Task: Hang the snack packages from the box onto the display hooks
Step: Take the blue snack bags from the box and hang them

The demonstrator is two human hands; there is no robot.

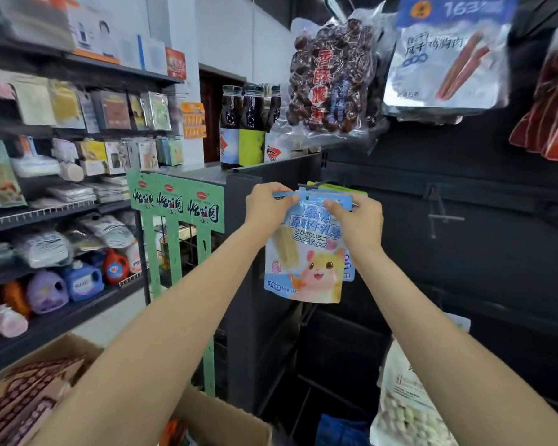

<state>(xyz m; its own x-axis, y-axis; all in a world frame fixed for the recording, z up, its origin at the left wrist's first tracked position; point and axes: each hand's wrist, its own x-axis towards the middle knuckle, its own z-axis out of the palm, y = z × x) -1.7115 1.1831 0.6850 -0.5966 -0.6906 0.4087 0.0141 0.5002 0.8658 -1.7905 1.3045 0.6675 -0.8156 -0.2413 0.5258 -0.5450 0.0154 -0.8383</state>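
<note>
A light-blue snack pouch (306,262) with a cartoon hamster hangs in front of the dark display panel. My left hand (268,207) pinches its top left corner. My right hand (358,223) pinches its top right edge. The pouch's top sits at a dark display hook (313,185), where more pouches (339,189) hang behind it. Another hook (442,217) to the right carries nothing. The cardboard box (226,416) stands open at the bottom, below my left forearm, with packages inside.
Sausage and dried-fruit bags (332,78) hang above on upper hooks. Dark bottles (239,123) stand on the cabinet top. A green cardboard stand (174,201) and stocked shelves (62,220) fill the left. A white bag (406,410) hangs low right.
</note>
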